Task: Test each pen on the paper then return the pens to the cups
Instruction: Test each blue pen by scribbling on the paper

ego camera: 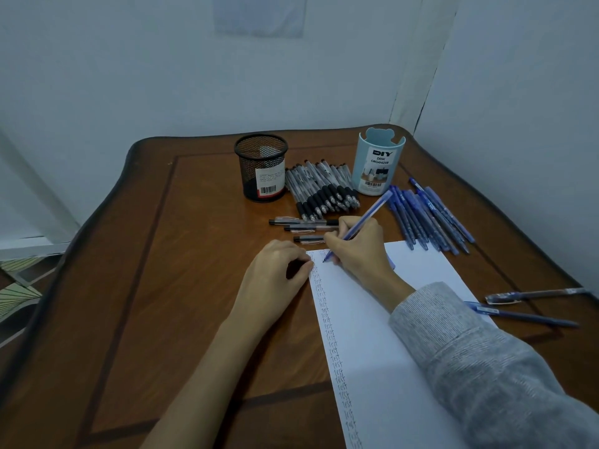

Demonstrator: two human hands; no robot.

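Head view puts the table (pixel 162 286) under you, brown wood with a dark inlaid line, set in a corner of pale walls. Your paper (pixel 389 367) lies on its near right part, running from the near edge toward the middle, with a column of small "test" marks down its left margin. Your grey sleeve (pixel 486 367) crosses the sheet from the lower right.

Your right hand (pixel 359 251) rests on the paper's top left corner. Its thumb and first fingers are pinched tight round a blue pen (pixel 366 218). The tip touches the sheet at the head of the column, and the barrel slants up and away to the right.

Your left hand (pixel 275 277) lies on the table just beside the paper's left edge. Its fingers curl in to meet the thumb, the fingertips touch the sheet's corner, and only shadow shows inside the curl.

At the far side stand two cups, apart and upright: the mesh cup (pixel 262 168) on the left and the blue cup (pixel 377 166) on the right. Between them lies a heap of black pens (pixel 324 189), side by side. A fan of blue pens (pixel 428 218) lies right of the blue cup, near the paper's far edge. Three loose pens (pixel 303 222) lie crosswise just beyond your right hand. Two dark pens (pixel 531 294) lie on the right, the nearer one touching the paper's right edge.
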